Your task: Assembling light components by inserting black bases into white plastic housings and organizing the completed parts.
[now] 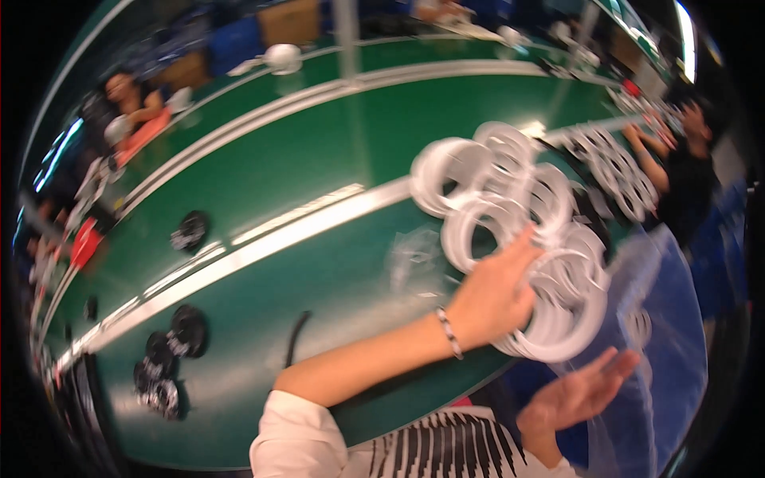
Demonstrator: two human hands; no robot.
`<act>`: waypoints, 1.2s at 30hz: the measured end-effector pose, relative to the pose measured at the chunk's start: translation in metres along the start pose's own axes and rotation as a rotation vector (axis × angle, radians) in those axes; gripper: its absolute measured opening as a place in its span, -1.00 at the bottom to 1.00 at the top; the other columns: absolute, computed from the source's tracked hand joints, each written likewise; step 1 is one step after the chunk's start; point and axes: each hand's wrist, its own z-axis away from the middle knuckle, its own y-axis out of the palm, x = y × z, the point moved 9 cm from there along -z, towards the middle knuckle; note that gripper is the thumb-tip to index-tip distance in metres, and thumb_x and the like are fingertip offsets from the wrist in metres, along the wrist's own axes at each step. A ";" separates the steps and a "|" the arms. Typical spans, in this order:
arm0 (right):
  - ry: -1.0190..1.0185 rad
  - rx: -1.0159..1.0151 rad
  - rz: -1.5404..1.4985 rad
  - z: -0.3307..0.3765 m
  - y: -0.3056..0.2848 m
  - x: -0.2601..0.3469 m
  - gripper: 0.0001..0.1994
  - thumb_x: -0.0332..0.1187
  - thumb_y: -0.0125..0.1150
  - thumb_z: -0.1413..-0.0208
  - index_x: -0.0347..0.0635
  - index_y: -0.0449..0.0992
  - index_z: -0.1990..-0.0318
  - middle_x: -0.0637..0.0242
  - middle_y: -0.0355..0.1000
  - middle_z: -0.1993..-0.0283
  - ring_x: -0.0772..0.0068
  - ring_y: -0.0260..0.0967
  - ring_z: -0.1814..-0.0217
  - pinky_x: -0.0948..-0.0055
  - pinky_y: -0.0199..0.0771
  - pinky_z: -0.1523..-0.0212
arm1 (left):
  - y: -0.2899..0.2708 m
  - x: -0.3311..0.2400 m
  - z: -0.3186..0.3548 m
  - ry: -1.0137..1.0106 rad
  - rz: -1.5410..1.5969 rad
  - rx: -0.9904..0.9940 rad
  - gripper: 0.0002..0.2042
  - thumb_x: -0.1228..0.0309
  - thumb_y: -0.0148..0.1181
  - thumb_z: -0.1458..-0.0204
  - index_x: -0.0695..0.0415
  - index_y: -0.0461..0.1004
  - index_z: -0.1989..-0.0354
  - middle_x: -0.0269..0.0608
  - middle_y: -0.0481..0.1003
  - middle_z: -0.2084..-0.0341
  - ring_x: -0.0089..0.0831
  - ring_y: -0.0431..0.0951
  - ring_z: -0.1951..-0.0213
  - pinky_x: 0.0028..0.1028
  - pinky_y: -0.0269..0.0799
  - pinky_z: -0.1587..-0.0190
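Several stacks of white plastic rings [470,235] crowd the right part of the green table. My left hand [498,291] reaches across to them, its fingers and thumb around the left edge of the nearest stack of white rings [566,327], which leans over the table's front edge. Motion blurs the fingertips, and part of the grip is hidden. Lower right, my right hand [578,390] is open, palm up with fingers stretched, just below that stack and holding nothing. Beside it hangs a large clear bluish plastic bag [661,342].
Black coils [190,331] lie at the table's left, another black coil [190,231] beyond the pale metal strip. Crumpled clear film [414,259] and a short black strip [297,338] lie nearer. At right, a person [689,159] works by more white rings [613,167]. Another person [131,99] sits far left.
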 end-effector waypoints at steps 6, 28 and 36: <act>0.651 0.288 -0.669 -0.004 0.120 0.007 0.28 0.10 0.38 0.58 -0.26 -0.45 -0.19 0.06 -0.49 -0.28 0.06 -0.55 -0.33 0.06 -0.39 -0.20 | -0.096 -0.061 0.049 0.227 -0.396 -0.244 -0.50 0.64 0.01 0.42 0.30 0.28 0.11 0.15 0.27 0.07 -0.34 0.50 0.52 -0.57 0.39 0.60; 0.746 0.731 -1.326 0.060 0.263 0.047 0.14 -0.19 0.41 0.55 -0.33 -0.28 -0.20 0.10 -0.34 -0.28 0.25 -0.17 -0.25 0.30 -0.06 -0.13 | -0.438 0.197 0.123 -0.905 -1.396 -0.087 -0.56 0.37 0.04 0.16 0.20 0.19 0.05 -0.06 0.18 -0.02 -0.06 0.15 -0.06 -0.23 0.19 -0.02; 1.135 0.660 -1.398 0.078 0.268 0.015 0.10 -0.06 0.39 0.53 -0.25 -0.20 -0.19 0.19 -0.14 -0.21 0.29 -0.08 -0.20 0.34 -0.02 -0.13 | -0.453 0.252 0.124 -1.012 -1.088 -0.195 -0.47 0.20 0.36 0.45 0.18 0.43 0.22 -0.04 0.44 0.28 -0.23 0.42 0.16 -0.40 0.31 0.08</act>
